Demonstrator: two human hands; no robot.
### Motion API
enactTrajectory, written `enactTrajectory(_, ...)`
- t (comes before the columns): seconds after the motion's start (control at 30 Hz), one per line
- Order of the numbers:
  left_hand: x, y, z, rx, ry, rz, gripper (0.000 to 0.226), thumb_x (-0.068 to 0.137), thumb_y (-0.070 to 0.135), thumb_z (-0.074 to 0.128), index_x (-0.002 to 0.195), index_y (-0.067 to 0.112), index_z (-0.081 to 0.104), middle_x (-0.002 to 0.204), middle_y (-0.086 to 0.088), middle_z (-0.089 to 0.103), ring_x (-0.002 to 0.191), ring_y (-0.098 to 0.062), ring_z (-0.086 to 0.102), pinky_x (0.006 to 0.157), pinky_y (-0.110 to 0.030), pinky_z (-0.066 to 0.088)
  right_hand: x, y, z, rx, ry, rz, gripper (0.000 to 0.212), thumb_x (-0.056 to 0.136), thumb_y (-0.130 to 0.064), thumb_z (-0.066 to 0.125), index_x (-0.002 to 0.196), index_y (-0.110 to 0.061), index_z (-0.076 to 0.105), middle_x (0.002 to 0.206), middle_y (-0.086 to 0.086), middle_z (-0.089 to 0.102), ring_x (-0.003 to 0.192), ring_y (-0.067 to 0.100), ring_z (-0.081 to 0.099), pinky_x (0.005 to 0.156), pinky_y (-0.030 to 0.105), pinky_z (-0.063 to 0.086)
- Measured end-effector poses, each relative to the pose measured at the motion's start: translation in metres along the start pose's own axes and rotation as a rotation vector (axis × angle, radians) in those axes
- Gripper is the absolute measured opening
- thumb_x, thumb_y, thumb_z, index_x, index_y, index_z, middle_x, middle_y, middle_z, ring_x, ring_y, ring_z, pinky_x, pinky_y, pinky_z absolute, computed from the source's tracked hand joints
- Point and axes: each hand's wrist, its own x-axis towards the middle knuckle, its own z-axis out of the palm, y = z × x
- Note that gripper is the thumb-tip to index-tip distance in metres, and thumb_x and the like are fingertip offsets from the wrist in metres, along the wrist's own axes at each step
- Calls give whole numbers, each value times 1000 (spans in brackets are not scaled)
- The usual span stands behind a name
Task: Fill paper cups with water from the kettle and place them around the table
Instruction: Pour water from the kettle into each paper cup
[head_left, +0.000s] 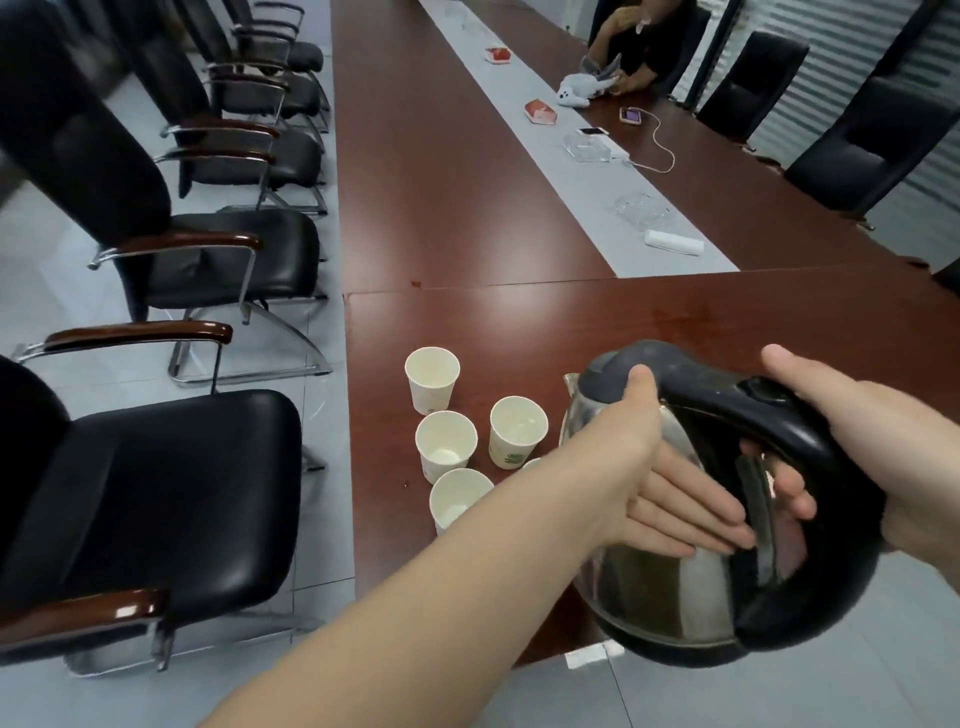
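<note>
Head view — kettle (660, 597) held over the near edge of the tabletop (519, 332), spout (570, 382) turned toward the paper cups (518, 428).

Steel-bodied and black-lidded, the kettle hangs just right of the paper cups. The right grip (857, 431) is clamped round the black handle (769, 410), thumb over the top, and seems to take the weight. The left grip (660, 483) lies flat with fingers straight against the steel side, thumb on the lid (649, 353) — likely to steady the pour and keep the lid down. The cups stand upright in a tight cluster near the tabletop's left edge, presumably so one pour can serve them in turn before they go round; whether any holds water I cannot tell. Black chairs (208, 467) line the left side. At the far right sit a person (639, 47), phones (593, 131) and glass dishes (641, 208).
</note>
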Motion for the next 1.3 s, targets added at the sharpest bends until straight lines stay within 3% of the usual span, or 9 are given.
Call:
enactTrajectory(0.1,-11,-7,8,54,96,45,106,87,74,3,62,-6,67,76,-21,70,81,-18,67,72,-28,55,-8,8,-5,100,-176,-13,59,61,-62,55,39,-8,61,39,13,46,31,23,42,45,27,37)
enactTrajectory(0.17,-19,-13,15,62,176,70,105,88,73,4,53,-4,67,79,-22,67,78,-18,68,70,-27,56,-13,12,-8,126,-261,-36,55,56,-60,57,48,-6,64,42,14,47,32,22,43,41,26,39)
enactTrajectory(0.33,-24,-41,30,-6,384,126,103,88,73,7,54,-4,66,79,-27,67,65,-26,71,69,-33,57,-17,27,-6,139,-337,-76,53,88,-47,53,70,2,60,42,13,50,30,20,44,33,21,40)
enactTrajectory(0.6,-25,-78,40,-89,626,126,94,91,69,5,59,-3,57,85,-32,65,57,-27,62,60,-23,53,-11,51,22,44,-440,-48,58,92,-51,47,67,0,59,44,11,53,32,18,48,33,23,40)
enactTrajectory(0.7,-20,-88,33,-128,630,105,92,92,67,5,58,-2,56,68,-26,67,50,-23,60,58,-22,52,-7,55,33,34,-451,-16,58,94,-49,45,67,0,59,42,10,53,31,18,47,31,23,40)
enactTrajectory(0.9,-12,-97,12,-214,591,28,91,93,66,8,55,-2,56,53,-19,62,52,-23,62,66,-27,55,1,55,52,-42,-449,31,60,94,-52,45,65,-1,59,43,10,53,31,19,46,33,21,39)
enactTrajectory(1.3,-14,-105,-5,-348,499,43,86,93,66,13,58,-1,55,52,-18,64,53,-24,65,63,-31,56,12,39,69,-202,-488,32,64,95,-51,44,60,1,58,42,9,53,30,18,48,37,21,43)
